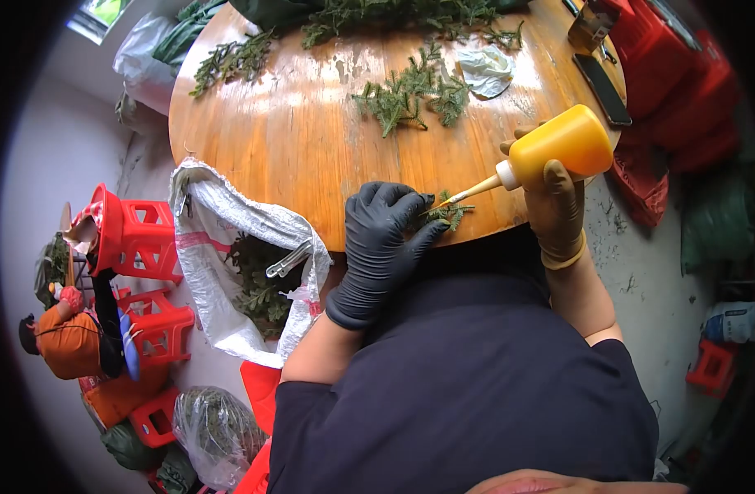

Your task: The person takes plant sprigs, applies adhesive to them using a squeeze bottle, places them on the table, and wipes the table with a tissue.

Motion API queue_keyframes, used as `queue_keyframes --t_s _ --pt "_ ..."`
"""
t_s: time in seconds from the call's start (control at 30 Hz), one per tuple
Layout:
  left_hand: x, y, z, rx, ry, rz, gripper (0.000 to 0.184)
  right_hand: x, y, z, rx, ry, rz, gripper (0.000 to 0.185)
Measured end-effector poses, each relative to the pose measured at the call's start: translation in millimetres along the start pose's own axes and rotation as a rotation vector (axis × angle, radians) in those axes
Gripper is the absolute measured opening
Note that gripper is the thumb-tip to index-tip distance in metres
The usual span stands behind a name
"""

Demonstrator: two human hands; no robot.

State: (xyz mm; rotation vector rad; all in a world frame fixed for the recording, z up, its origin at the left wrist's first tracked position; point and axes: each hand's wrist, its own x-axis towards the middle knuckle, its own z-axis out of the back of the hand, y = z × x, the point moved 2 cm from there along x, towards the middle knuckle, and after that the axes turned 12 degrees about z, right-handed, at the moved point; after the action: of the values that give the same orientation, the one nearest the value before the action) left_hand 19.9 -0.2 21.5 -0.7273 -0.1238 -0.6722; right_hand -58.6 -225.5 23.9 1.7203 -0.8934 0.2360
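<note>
In the head view my right hand (552, 210), in a tan glove, grips a yellow squeeze bottle (562, 148) with a white collar. The bottle is tilted, its thin nozzle pointing down and left. Its tip is at a small green fir sprig (453, 216) near the table's front edge. My left hand (381, 247), in a black glove, pinches the sprig's left end between thumb and fingers. Whether the tip touches the stem is too small to tell. More fir sprigs (414, 90) lie on the round wooden table (295, 156), farther in.
A white woven sack (254, 214) holding greenery, with a metal clip (288, 259), hangs left of my left arm. Crumpled plastic (484, 70) and a phone (601, 89) lie on the table. Red stools (151, 325) and another person (73, 342) are at the left.
</note>
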Motion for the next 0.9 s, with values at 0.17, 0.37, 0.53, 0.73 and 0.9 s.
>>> queue_keyframes --t_s 0.17,0.37,0.53,0.73,0.9 --pt "-0.2 -0.3 -0.1 -0.003 -0.007 0.006 0.032 -4.0 1.3 -2.6 -0.033 0.018 0.037 0.049" --pt "-1.4 -1.6 -0.6 -0.001 -0.037 0.032 0.038 -5.2 6.4 8.7 -0.001 -0.056 0.020 0.050" --pt "-2.0 -1.7 -1.6 0.020 -0.069 0.014 0.043 -8.7 3.8 13.6 0.027 -0.085 -0.023 0.049" --pt "-2.1 -1.3 -2.4 0.043 -0.072 0.001 0.043 -8.9 2.5 4.0 0.007 -0.059 -0.004 0.048" --pt "-2.2 -1.9 -2.0 0.052 -0.059 0.007 0.042 -10.3 0.4 3.1 0.009 -0.050 -0.025 0.048"
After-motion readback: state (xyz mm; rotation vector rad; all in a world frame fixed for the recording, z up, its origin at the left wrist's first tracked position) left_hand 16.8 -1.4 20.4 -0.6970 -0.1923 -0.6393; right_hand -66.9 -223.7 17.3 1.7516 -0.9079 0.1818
